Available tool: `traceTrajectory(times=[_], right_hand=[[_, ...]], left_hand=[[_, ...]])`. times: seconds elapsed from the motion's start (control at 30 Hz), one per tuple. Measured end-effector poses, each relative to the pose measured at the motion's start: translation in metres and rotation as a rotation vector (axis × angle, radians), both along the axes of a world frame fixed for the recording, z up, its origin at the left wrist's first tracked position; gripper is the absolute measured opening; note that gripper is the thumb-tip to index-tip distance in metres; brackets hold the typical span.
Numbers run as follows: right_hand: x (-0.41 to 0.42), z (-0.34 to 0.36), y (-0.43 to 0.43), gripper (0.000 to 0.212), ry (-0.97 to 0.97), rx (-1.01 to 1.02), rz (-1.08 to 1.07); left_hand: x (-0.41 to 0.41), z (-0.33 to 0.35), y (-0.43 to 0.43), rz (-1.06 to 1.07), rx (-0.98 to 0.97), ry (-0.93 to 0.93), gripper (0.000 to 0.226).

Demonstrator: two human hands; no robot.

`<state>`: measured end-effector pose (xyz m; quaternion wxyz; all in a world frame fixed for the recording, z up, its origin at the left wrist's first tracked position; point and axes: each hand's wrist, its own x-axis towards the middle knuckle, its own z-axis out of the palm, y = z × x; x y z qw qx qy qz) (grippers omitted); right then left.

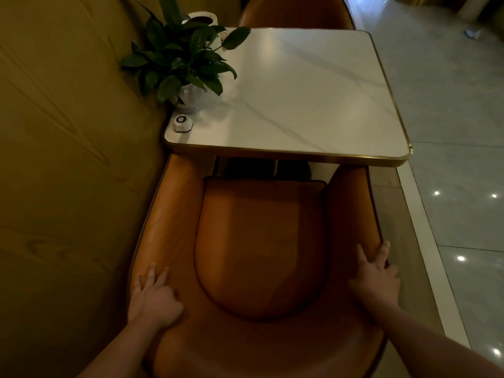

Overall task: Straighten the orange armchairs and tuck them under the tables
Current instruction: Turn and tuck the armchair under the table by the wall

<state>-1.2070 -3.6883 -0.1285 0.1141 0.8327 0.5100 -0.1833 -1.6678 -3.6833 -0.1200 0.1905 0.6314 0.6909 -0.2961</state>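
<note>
From where I'm standing, the person is leaning over the back of the nearest orange armchair (259,241). The left hand (154,294) is lying on the left side of its curved rim with fingers mostly straight. The right hand (377,274) is splayed across the right side, pressing rather than clutching. The arm tips are already sitting just beneath the near edge of the table (286,154), while the seat is showing in full, so it looks only partly tucked. To finish well, both hands should be pushing evenly so the chair is running straight in, since the wall (68,159) is crowding its left flank. Farther on, a call button (182,123) is sitting at the near-left corner, a plant (185,58) along the left edge, and a second armchair (294,12) is waiting at the far edge.
</note>
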Motion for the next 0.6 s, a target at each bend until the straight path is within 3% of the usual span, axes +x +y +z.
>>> traceTrajectory(times=[0.6], right_hand=[[0.0028,0.0040,0.0027,0.100,0.000,-0.087,0.026]], left_hand=[[0.0025,0.0055,-0.0002,-0.004,0.027,0.010,0.048]])
